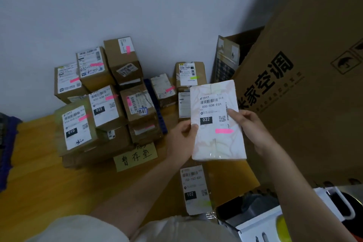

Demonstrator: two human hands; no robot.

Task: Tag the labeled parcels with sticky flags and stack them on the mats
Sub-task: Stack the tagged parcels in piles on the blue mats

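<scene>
Close to me, low on the right, I see a white box (pixel 257 222) with dark things in it, and a bit of something yellow-green (pixel 282 226) beside it. Just past that, a brown parcel (pixel 193 188) lies flat on the yellow mat (pixel 39 163), and its label says 102 with a pale green flag near the bottom. Above it I hold up a white parcel (pixel 217 122) with both hands. My left hand (pixel 181 139) grips its left edge, with the thumb curled onto the front. My right hand (pixel 247 124) grips the right edge, and its thumb presses on the label by the little square code. The label reads 032, and a pink flag (pixel 224 131) is stuck just under it. The parcel is in the air and tilted a bit, not touching any stack. A yellow paper sign (pixel 135 157) with black writing lies on the mat to the left of my arm. Behind the sign is a big pile of brown parcels (pixel 106 104), most with pink flags on their labels. One says 010 and one says 032. Farther back, near the wall (pixel 137 6), a smaller stack (pixel 189 73) has a green flag on top. A huge brown carton (pixel 314 84) with big black letters stands on the right.
</scene>
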